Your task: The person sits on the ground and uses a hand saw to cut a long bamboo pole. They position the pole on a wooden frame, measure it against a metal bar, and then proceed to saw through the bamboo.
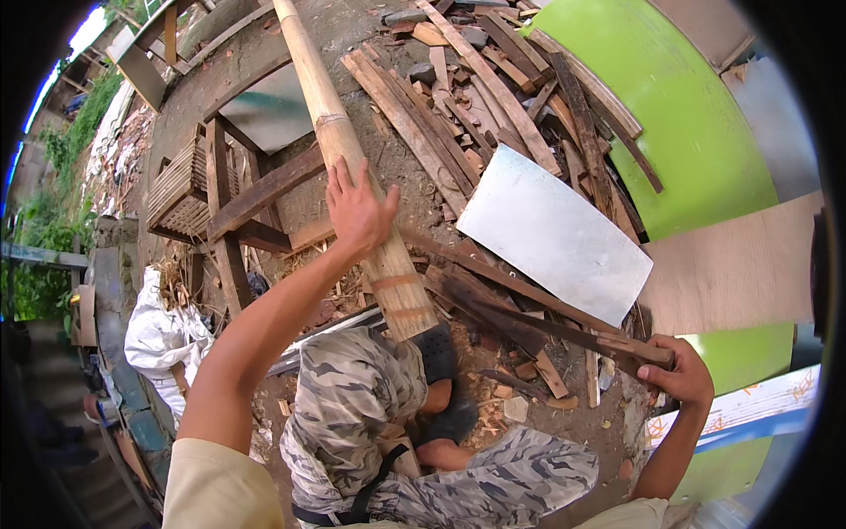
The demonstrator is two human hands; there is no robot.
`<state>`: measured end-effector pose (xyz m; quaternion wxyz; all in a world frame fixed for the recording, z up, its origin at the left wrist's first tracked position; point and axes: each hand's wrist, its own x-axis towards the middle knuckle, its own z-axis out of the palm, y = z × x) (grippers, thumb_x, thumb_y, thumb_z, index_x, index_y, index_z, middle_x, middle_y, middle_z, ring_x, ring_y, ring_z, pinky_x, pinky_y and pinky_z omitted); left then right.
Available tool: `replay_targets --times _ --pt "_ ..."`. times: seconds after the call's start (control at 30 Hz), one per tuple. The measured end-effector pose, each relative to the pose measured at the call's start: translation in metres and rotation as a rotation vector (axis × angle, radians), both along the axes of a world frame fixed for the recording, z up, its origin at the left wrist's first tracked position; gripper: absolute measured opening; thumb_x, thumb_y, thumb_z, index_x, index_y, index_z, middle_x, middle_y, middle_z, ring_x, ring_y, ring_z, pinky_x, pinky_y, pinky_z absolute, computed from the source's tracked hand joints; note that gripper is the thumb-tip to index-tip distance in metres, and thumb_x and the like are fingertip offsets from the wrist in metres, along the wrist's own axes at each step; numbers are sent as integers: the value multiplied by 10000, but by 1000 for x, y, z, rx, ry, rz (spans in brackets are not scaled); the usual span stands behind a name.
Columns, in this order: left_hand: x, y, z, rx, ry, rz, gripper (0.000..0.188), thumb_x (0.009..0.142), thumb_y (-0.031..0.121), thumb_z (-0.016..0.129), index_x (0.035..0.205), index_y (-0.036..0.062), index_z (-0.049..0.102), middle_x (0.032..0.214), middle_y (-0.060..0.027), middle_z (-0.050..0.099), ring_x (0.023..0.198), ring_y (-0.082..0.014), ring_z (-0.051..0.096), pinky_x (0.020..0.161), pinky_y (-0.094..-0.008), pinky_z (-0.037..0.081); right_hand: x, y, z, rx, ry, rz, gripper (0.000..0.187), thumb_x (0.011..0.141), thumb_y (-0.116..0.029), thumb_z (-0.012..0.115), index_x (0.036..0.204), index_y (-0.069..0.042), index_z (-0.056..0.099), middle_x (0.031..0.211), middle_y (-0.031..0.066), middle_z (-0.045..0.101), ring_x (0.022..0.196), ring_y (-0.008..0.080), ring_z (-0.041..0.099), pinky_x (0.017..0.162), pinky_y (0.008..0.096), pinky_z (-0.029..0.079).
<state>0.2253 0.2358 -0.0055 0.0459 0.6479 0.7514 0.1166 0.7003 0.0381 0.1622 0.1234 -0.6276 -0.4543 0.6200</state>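
A long split bamboo pole [330, 119] slants from the top of the view to my feet, with two reddish bands near its lower end. My left hand [359, 212] lies on top of it, fingers spread. At the right, my right hand [680, 375] is closed around the wooden handle [630, 346] of what looks like a machete. Its dark blade [493, 304] points left toward the pole's lower end. Beside the blade runs a thin wooden strip [511, 282], and where the two meet is hard to make out.
Piled scrap lumber [493, 97] fills the far middle, with a white panel [555, 234] over its near edge. A wooden frame [229, 198] stands left of the pole, near a white sack [163, 331]. Green sheets [679, 115] and a plywood board [731, 264] are at right.
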Motion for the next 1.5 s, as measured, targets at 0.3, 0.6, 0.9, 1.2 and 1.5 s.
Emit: replay_targets --times 0.3,0.6,0.9,1.2,1.5 --pt "-10 -9 -4 143 -176 -1 801 908 376 681 1503 -3 301 1598 -250 238 1508 -414 187 1225 -509 203 -204 161 -108 494 209 96 430 925 -249 741 1200 20 549 1129 161 734 840 140 685 745 317 536" --pt "-7 -10 8 2 -412 231 936 842 289 721 1528 -55 186 1601 -266 211 1508 -406 192 1235 -514 178 -397 299 -127 523 -188 330 574 914 -327 707 1238 45 412 1002 348 668 955 521 653 785 558 522" --pt "-7 -12 14 -81 -537 250 978 809 273 742 1539 -51 175 1618 -252 186 1519 -392 166 1246 -507 138 -458 327 -119 463 -398 433 538 881 -260 751 1150 14 374 973 361 657 941 551 636 799 581 506" --pt "-12 -14 3 -34 -531 203 982 794 255 724 1541 -51 166 1591 -295 191 1495 -444 181 1216 -554 162 -476 373 -108 481 -436 496 518 895 -243 743 1144 7 364 1046 361 646 986 536 635 819 573 492" --pt "-7 -11 3 -72 -468 231 947 783 297 727 1521 -35 234 1576 -269 242 1489 -422 215 1211 -582 151 -507 445 -114 448 -422 575 547 886 -234 757 1153 26 357 1021 354 643 983 530 636 805 559 507"
